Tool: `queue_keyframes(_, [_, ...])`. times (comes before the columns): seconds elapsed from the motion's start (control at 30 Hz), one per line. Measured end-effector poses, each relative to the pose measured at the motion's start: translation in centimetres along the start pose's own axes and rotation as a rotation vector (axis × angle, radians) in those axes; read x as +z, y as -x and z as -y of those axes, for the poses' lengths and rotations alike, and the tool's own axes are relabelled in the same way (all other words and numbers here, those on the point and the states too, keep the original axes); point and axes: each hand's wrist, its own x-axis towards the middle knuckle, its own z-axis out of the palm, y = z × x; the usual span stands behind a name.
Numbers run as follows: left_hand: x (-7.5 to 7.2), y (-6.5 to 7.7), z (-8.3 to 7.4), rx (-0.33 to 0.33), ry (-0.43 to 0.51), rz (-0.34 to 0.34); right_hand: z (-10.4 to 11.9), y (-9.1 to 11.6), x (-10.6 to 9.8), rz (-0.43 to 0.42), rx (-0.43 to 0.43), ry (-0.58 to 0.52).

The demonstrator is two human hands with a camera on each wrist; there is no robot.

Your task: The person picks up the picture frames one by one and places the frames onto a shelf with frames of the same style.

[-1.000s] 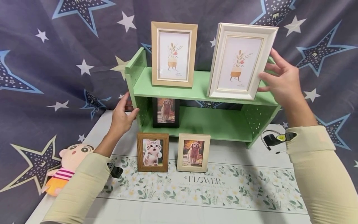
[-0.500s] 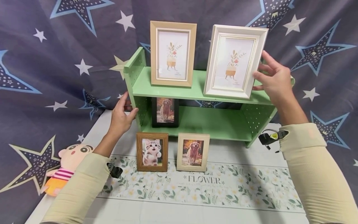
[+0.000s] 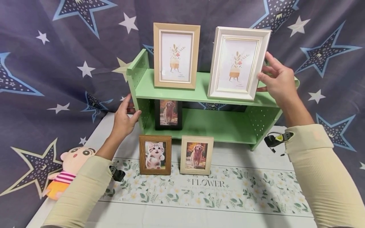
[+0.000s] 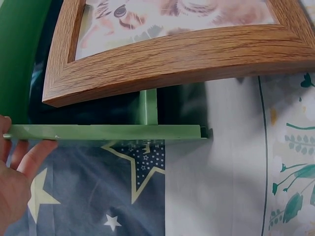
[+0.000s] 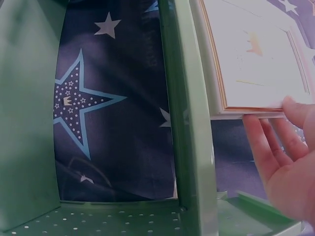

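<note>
Head view: pinching the right edge of a white frame [image 3: 239, 63] with the right hand [image 3: 278, 81], between two and three o'clock from the middle, with thumb on the front and fingers along the side. Holding that frame with a slight lean, between one and two o'clock, over the upper board [image 3: 203, 86] of a green shelf [image 3: 219, 123]; unable to tell whether touching the board or just clear of it. At nine o'clock, touching the shelf's left panel [image 3: 141, 67] with the left hand [image 3: 124, 118], with thumb spread apart from the fingers. At twelve o'clock, on the same upper board, a tan frame [image 3: 176, 56]; close to the centre, on the lower board [image 3: 236, 133], a black frame [image 3: 168, 114]. In front of the shelf, at seven o'clock, a brown kitten-picture frame [image 3: 155, 155]; at five, a cream dog-picture frame [image 3: 196, 155]. At six o'clock, a floral runner [image 3: 176, 196]; at eight, a plush doll [image 3: 67, 174] near the left sleeve [image 3: 84, 190]. Behind, a starred backdrop [image 3: 108, 41].
</note>
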Motion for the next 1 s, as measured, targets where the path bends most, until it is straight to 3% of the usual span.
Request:
queue_keyframes(0.2, [0.0, 0.1, 0.1, -0.003, -0.002, 0.002, 0.4, 0.6, 0.2, -0.050, 0.015, 0.275])
queue_keyframes(0.33, [-0.1, 0.1, 0.1, 0.000, -0.022, 0.004, 0.7, 1.8, -0.1, -0.062, 0.011, 0.382])
queue_keyframes(0.5, [0.0, -0.1, 0.0, -0.002, -0.019, 0.013, 0.4, 4.0, -0.8, -0.107, -0.058, 0.358])
queue_keyframes(0.6, [0.1, -0.1, -0.1, -0.002, -0.011, 0.013, -0.2, 5.5, -1.3, -0.119, -0.128, 0.249])
queue_keyframes(0.73, [0.2, -0.1, -0.1, -0.007, 0.003, 0.019, -1.4, 7.9, -1.7, -0.069, -0.222, 0.165])
queue_keyframes(1.0, [0.0, -0.1, 0.1, -0.003, 0.007, 0.010, -4.4, 12.0, -1.5, 0.078, -0.282, 0.312])
